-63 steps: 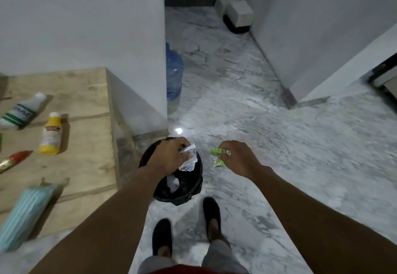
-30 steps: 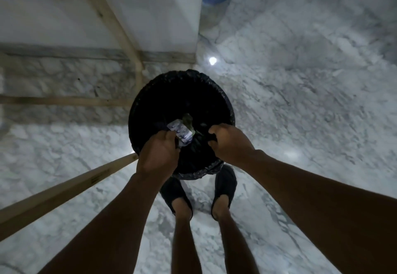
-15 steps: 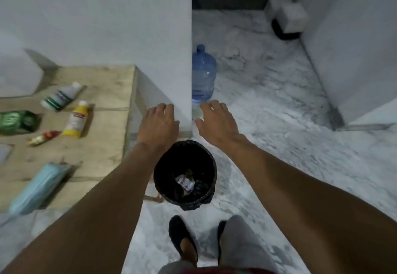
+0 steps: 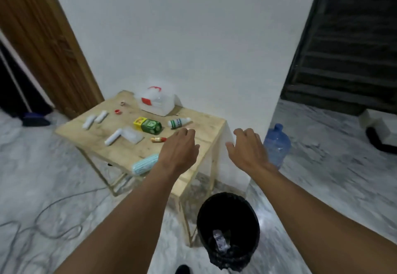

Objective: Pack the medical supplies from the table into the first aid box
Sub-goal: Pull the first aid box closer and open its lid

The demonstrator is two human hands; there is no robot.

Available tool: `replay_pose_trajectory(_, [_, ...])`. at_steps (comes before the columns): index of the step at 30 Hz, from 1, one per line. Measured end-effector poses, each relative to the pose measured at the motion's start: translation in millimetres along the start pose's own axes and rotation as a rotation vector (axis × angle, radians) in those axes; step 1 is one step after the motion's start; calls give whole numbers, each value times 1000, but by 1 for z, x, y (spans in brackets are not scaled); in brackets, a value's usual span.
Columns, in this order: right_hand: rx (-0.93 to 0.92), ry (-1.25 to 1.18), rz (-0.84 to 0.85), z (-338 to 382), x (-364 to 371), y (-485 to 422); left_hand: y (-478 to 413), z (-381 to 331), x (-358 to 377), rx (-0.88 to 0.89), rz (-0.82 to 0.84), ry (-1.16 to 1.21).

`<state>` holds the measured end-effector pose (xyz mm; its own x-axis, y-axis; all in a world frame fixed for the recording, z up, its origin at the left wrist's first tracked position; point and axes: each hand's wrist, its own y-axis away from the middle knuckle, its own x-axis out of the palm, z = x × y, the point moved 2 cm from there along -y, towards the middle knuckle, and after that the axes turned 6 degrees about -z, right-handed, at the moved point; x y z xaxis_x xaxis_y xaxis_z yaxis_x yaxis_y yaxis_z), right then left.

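The box [image 4: 156, 102] stands at the back of the table [image 4: 120, 151], by the wall [image 4: 193, 37]. Before it lie a carton [image 4: 148, 125] and, right of that, a bottle [image 4: 178, 122]. Masks [image 4: 144, 163] lie at the front edge. A bin [image 4: 227, 226] stands on the floor right of the table

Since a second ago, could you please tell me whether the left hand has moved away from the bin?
Yes. The left hand has lifted off the rim of the bin and gone up and left, now open above the wooden table.
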<state>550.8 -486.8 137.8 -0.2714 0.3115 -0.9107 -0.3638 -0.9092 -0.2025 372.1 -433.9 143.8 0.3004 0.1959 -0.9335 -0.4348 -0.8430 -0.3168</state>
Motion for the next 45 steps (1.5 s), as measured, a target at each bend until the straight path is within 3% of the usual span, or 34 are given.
replay_pose_trajectory(9, [-117, -4, 103, 124, 71, 13, 50, 146, -12, -162, 86, -44])
replay_pose_trajectory(16, [-48, -19, 95, 244, 145, -5, 45, 291, -17, -164, 129, -9])
replay_pose_trajectory(24, [98, -19, 74, 311, 205, -56, -26, 396, -12, -49, 199, 26])
replay_pose_trajectory(32, [199, -70, 52, 334, 248, -190, -155, 446, 33, -1, 152, 134])
replay_pose_trajectory(38, [465, -298, 23, 347, 295, -270, -244, 481, 72, -22, 142, 262])
replay_pose_trajectory(41, [660, -471, -52, 350, 318, -293, -280, 489, 92, 13, 173, 337])
replay_pose_trajectory(45, [961, -795, -201, 355, 350, -322, -336, 499, 131, -74, 211, 531])
